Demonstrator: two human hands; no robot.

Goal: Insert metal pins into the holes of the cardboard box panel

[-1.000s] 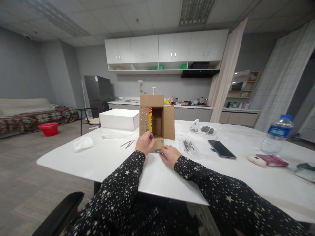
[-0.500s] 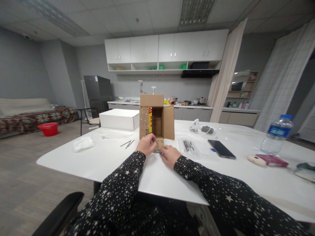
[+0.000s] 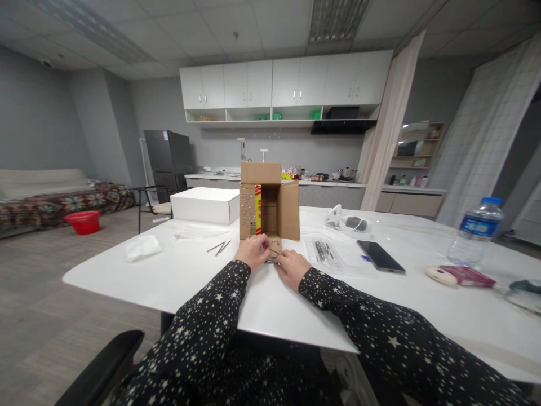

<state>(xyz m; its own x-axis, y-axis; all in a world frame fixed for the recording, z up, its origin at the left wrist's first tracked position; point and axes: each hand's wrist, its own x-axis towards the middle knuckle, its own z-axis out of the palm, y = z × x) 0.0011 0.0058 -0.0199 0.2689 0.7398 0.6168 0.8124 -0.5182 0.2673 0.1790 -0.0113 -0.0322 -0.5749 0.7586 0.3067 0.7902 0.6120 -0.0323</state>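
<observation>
An open cardboard box [image 3: 289, 210] faces me on the white table, with its flaps spread. Small shiny metal heads dot its left flap [image 3: 247, 210], and more small dots mark the short front flap [image 3: 275, 244]. My left hand [image 3: 252, 251] is at that front flap, thumb and fingers pinched together. A thin dark sliver shows by its fingertips, too small to name. Across from it, my right hand [image 3: 292, 267] rests low with curled fingers at the flap's near edge. Small metal pieces lie by its fingertips, partly hidden. Several long screws or nails [image 3: 220, 247] lie to the left.
A white box [image 3: 205, 205] stands behind on the left, near a crumpled tissue [image 3: 143, 248]. To the right are a clear plastic case [image 3: 325, 255] with dark slim pieces, a phone [image 3: 380, 256], a maroon box [image 3: 472, 276] and a water bottle [image 3: 475, 234].
My left hand has shifted slightly down, away from the box opening, and a thin dark sliver now shows between the hands. My right hand has barely moved.
</observation>
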